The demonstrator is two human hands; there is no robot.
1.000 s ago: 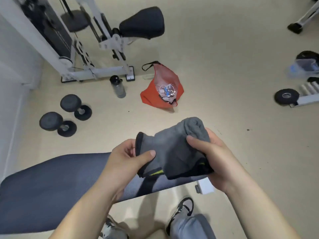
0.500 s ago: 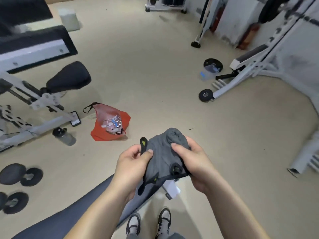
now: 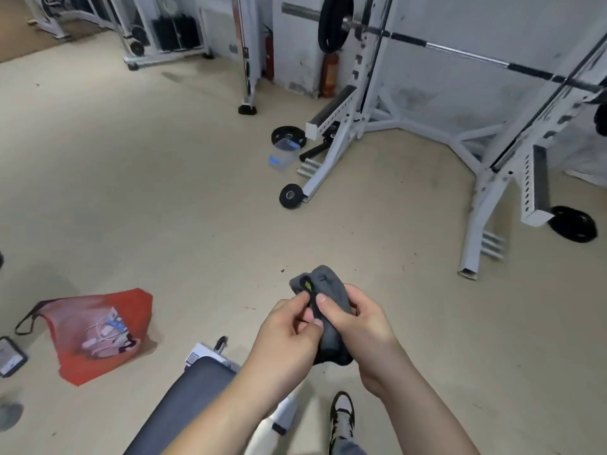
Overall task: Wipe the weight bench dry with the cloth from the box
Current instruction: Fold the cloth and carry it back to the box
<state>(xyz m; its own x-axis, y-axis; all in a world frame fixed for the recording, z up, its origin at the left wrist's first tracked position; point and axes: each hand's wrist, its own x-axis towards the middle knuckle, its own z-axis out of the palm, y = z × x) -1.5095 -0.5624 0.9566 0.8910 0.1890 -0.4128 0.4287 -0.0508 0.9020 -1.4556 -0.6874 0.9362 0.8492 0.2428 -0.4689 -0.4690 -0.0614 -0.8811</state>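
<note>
Both hands are up in front of the chest with the grey cloth (image 3: 328,310) bunched between them, above the floor just past the end of the bench. The left hand (image 3: 289,336) pinches the cloth's dark edge, thumb against fingertips, so that grip is closed on it. The right hand (image 3: 358,326) wraps around the bulk of the cloth, thumb pressed on top, closed too. The weight bench (image 3: 184,399), the worktop here, sits lower left under the left forearm, with its dark pad showing. A clear plastic box (image 3: 284,156) sits well away on the floor by the white rack (image 3: 331,149). An orange bag (image 3: 95,333) lies to the left.
</note>
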